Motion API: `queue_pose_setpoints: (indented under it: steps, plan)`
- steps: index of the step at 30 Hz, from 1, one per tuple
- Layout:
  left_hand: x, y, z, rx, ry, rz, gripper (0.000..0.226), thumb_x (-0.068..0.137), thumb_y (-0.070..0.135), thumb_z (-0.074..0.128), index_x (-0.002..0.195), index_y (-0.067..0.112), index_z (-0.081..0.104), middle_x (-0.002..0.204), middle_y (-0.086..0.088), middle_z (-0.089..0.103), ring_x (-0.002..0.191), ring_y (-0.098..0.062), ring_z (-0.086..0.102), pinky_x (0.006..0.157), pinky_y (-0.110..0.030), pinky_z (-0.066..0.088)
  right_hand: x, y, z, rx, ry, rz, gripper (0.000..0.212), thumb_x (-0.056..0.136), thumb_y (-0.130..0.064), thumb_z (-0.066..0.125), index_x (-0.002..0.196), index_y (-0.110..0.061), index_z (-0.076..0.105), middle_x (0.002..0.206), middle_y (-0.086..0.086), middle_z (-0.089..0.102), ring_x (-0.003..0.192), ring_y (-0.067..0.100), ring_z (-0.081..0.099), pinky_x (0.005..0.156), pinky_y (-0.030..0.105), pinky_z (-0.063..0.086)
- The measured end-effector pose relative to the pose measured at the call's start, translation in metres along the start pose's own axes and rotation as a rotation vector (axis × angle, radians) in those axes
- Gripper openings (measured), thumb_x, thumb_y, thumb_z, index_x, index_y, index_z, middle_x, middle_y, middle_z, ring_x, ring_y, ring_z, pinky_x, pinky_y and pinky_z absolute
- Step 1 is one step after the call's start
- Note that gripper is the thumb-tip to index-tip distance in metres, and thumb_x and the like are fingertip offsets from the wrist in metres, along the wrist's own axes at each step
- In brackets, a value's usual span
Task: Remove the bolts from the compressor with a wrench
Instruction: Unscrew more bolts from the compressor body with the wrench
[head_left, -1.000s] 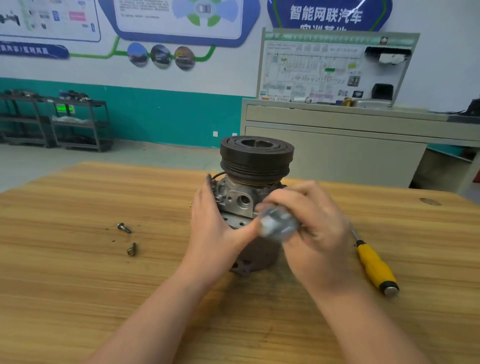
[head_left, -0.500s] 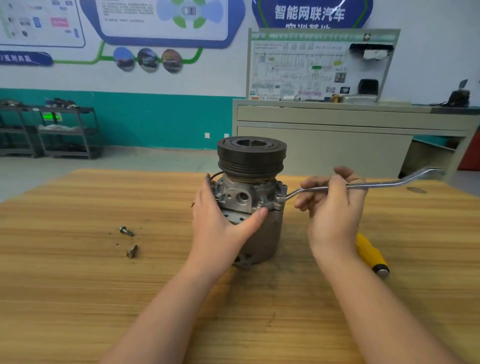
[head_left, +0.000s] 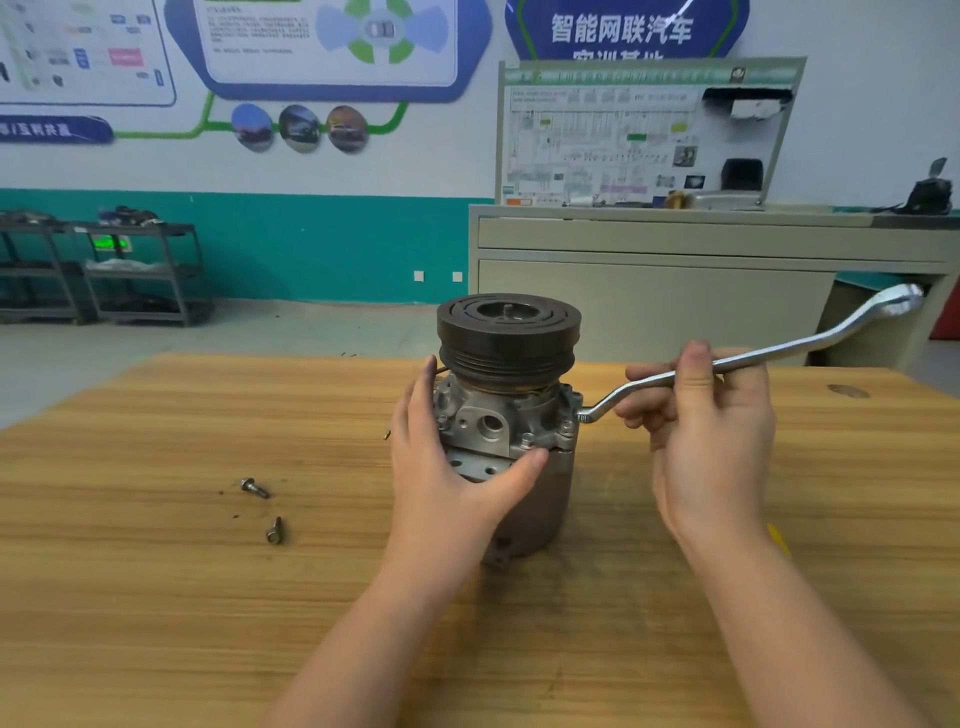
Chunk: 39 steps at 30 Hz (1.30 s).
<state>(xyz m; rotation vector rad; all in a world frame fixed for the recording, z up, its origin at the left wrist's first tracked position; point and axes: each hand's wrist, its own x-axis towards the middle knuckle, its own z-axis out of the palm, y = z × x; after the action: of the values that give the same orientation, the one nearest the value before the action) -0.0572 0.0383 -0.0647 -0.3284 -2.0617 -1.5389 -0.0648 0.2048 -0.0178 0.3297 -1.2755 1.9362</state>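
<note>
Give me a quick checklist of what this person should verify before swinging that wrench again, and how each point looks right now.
1. Compressor steadied: ok, left hand wraps its side.
2. Wrench gripped: ok, right hand holds the shaft.
3. Wrench ring seated on the bolt at the right flange: cannot tell, too small.
4. Swing path open: ok, nothing stands beside the handle.
5. Removed bolts kept clear: ok, both lie left on the table.

Upright compressor (head_left: 511, 431), pulley on top; offset wrench (head_left: 753, 361) apparently seated on its right-side bolt (head_left: 568, 428).
</note>
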Motion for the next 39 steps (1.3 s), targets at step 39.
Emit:
queue_pose_setpoints:
  steps: [39]
  plan:
    - [0.000, 0.007, 0.000, 0.081, 0.014, -0.051, 0.107, 0.071, 0.047, 0.082, 0.153, 0.027, 0.016, 0.153, 0.002, 0.028, 0.141, -0.015, 0.026, 0.119, -0.046, 0.025, -0.010, 0.008, 0.016, 0.101, 0.026, 0.189, 0.020, 0.105, -0.009, 0.027, 0.089, -0.017, 0.038, 0.058, 0.000, 0.057, 0.036, 0.012, 0.043, 0.040, 0.019, 0.034]
